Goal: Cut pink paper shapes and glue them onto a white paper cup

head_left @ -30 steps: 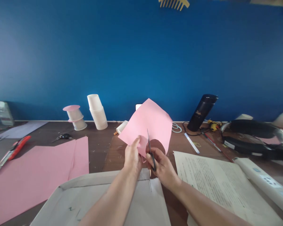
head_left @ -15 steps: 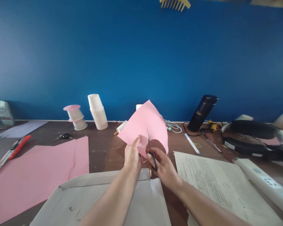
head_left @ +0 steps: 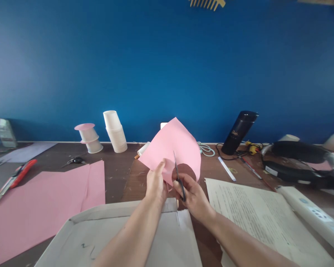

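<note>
While the left hand (head_left: pixel 156 182) pinched the pink paper sheet (head_left: pixel 171 148) upright, the right hand (head_left: pixel 191 193), just beside it, gripped scissors (head_left: pixel 179 178) whose blades pointed up into the sheet's lower edge.

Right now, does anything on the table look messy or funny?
Yes. Small paper scraps litter the wooden table by the pink sheet being cut, and the stack of white paper cups by the wall leans sideways.

I see a pink paper sheet (head_left: pixel 172 146) cut by black-handled scissors (head_left: pixel 179 181), a dark brown tabletop (head_left: pixel 117 174), white cups (head_left: pixel 115 131), a black flask (head_left: pixel 238 132), and a deep blue wall (head_left: pixel 167 66).
</note>
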A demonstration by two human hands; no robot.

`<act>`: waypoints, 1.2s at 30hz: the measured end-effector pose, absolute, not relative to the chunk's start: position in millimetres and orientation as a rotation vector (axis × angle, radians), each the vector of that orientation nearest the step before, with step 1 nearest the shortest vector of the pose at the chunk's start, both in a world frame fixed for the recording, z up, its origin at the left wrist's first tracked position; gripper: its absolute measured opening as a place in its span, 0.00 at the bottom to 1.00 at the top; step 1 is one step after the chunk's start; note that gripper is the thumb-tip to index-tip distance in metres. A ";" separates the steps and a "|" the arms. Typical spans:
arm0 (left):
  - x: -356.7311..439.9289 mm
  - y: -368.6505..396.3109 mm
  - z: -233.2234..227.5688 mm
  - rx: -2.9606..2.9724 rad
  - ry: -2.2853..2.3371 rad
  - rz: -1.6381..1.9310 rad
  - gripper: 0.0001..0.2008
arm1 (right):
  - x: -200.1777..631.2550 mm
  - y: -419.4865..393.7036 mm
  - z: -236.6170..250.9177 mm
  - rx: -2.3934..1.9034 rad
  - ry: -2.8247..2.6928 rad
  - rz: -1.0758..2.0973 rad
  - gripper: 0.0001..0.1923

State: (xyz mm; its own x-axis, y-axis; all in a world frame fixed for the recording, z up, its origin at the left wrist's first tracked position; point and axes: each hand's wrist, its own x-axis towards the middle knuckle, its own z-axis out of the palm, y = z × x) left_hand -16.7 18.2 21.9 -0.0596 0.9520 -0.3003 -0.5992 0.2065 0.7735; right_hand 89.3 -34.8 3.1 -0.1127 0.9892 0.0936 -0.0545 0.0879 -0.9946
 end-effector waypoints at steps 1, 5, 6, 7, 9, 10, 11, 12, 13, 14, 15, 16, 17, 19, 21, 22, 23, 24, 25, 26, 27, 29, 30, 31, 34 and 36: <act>-16.6 18.4 21.4 0.475 0.955 1.361 0.21 | 89.4 -34.7 3.2 -1.049 -1.299 1.244 0.16; -16.3 19.1 20.8 0.471 0.967 1.386 0.21 | 89.4 -34.2 3.9 -1.038 -1.302 1.244 0.15; -16.3 19.0 21.2 0.470 0.964 1.389 0.20 | 89.4 -34.1 3.8 -1.034 -1.298 1.252 0.15; -16.4 18.7 21.9 0.467 0.959 1.391 0.20 | 89.4 -33.9 3.6 -1.030 -1.292 1.260 0.15; -16.5 18.1 23.5 0.456 0.953 1.391 0.20 | 89.5 -33.7 3.0 -1.027 -1.281 1.271 0.15; -16.6 17.8 24.2 0.452 0.950 1.388 0.20 | 89.6 -33.6 3.0 -1.028 -1.280 1.273 0.15; -16.6 17.5 24.9 0.448 0.949 1.383 0.20 | 89.8 -33.6 3.1 -1.031 -1.280 1.273 0.15; -16.6 17.4 25.3 0.448 0.948 1.378 0.19 | 90.1 -33.6 3.5 -1.036 -1.282 1.269 0.15; -16.6 17.4 25.5 0.448 0.945 1.377 0.19 | 90.3 -33.7 4.3 -1.042 -1.285 1.263 0.16; -16.5 17.5 25.6 0.446 0.941 1.382 0.19 | 90.6 -33.7 5.2 -1.049 -1.288 1.257 0.16; -16.4 17.7 25.5 0.442 0.936 1.390 0.19 | 90.9 -33.8 6.3 -1.054 -1.292 1.252 0.16; -16.3 18.0 25.4 0.435 0.932 1.400 0.19 | 91.1 -33.7 7.4 -1.056 -1.294 1.253 0.16; -16.2 18.4 25.2 0.427 0.930 1.410 0.19 | 91.4 -33.7 8.3 -1.054 -1.295 1.259 0.16; -16.1 19.2 24.9 0.412 0.931 1.427 0.19 | 91.8 -33.4 9.6 -1.047 -1.287 1.279 0.16; -16.0 19.9 24.8 0.410 0.930 1.441 0.19 | 92.0 -33.1 10.0 -1.050 -1.273 1.301 0.16; -16.0 20.0 24.9 0.411 0.924 1.448 0.19 | 92.1 -33.0 10.0 -1.054 -1.266 1.309 0.16; -16.1 20.0 25.0 0.412 0.918 1.453 0.19 | 92.2 -32.9 9.9 -1.058 -1.260 1.313 0.16; -16.2 20.0 25.2 0.414 0.913 1.454 0.19 | 92.4 -32.9 9.8 -1.061 -1.257 1.317 0.16; -16.3 19.8 25.2 0.415 0.912 1.452 0.19 | 92.5 -32.9 9.7 -1.062 -1.258 1.315 0.16; -16.5 19.7 25.2 0.417 0.913 1.446 0.19 | 92.6 -32.9 9.6 -1.062 -1.263 1.306 0.16; -16.7 19.6 25.1 0.421 0.912 1.440 0.20 | 92.8 -33.0 9.6 -1.063 -1.269 1.294 0.16; -17.0 19.6 24.5 0.422 0.910 1.439 0.19 | 93.1 -33.1 9.8 -1.062 -1.284 1.275 0.16; -17.1 19.7 24.2 0.421 0.906 1.444 0.19 | 93.3 -33.2 10.1 -1.061 -1.285 1.272 0.16; -17.1 19.9 23.9 0.419 0.896 1.456 0.19 | 93.4 -33.2 10.5 -1.060 -1.282 1.274 0.16; -16.7 20.6 24.2 0.425 0.865 1.495 0.17 | 94.0 -33.3 12.2 -1.071 -1.266 1.301 0.16; -16.5 20.5 25.5 0.430 0.865 1.497 0.17 | 94.4 -33.2 13.3 -1.087 -1.263 1.312 0.17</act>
